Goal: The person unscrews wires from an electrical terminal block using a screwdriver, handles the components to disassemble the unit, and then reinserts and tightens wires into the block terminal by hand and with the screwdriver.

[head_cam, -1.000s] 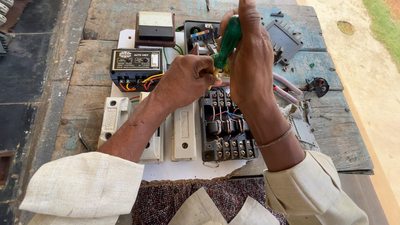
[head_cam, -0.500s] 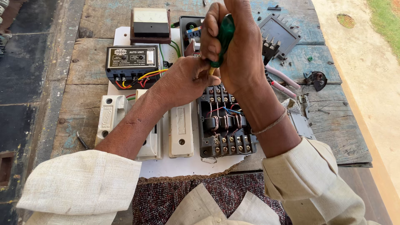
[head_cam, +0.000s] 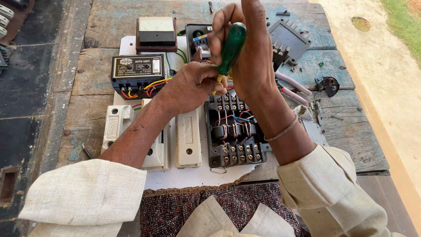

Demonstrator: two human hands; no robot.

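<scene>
Right grip: my right hand [head_cam: 250, 57] is wrapped around the green handle of a screwdriver [head_cam: 231, 44], held nearly upright, tip pointing down at the top of the black contactor block [head_cam: 234, 131].
Left grip: my left hand [head_cam: 193, 85] is curled shut at the screwdriver's shaft, fingers pinched at the yellowish lower end; I cannot tell whether it holds a wire or the shaft itself.
Screwdriver place: over the upper row of terminals of the contactor block, between my two hands.
Contactor block: lies on the white board [head_cam: 193, 177], red and blue wires inside it, screws along top and bottom edges.
Left of it: two cream fuse holders [head_cam: 188, 140] side by side on the same board.
Farther back: a black control box [head_cam: 138, 70] with red and yellow wires, and a meter [head_cam: 155, 33] behind it.
Right side: pliers with pink grips [head_cam: 294, 87] on the wooden table [head_cam: 346, 131], near my right forearm.
</scene>
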